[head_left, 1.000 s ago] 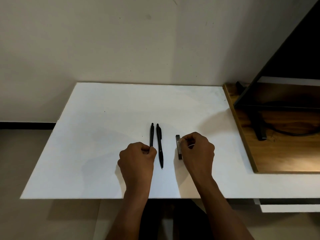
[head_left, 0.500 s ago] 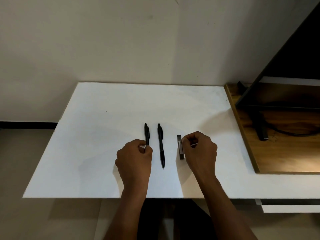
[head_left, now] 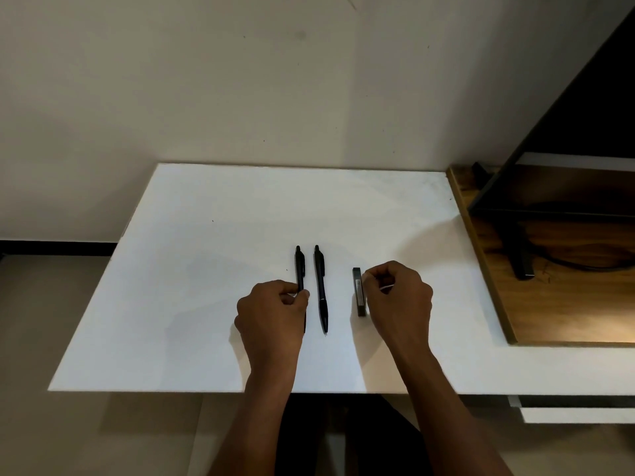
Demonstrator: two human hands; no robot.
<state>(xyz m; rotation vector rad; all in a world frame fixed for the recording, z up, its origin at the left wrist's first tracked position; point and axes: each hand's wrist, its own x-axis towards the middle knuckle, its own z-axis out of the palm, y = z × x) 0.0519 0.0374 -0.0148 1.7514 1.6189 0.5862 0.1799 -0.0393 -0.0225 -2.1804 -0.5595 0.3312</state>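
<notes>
Two black pens lie side by side, pointing away from me, on the white table. My left hand pinches the left pen at its middle; the pen's near end is hidden under the hand. The right pen lies free, a small gap from the other. To its right lies a small dark rectangular box. With its fingers curled, my right hand holds the box's right side at the fingertips. A thin white sliver shows between those fingers; I cannot make out what it is.
A wooden surface adjoins the table on the right, with a black monitor stand and a cable on it. A wall runs behind the table. Floor shows to the left and below the near edge.
My left hand shifted the left pen to the left, then partly back; it now lies parallel to the right pen. My right hand stayed at the box.
</notes>
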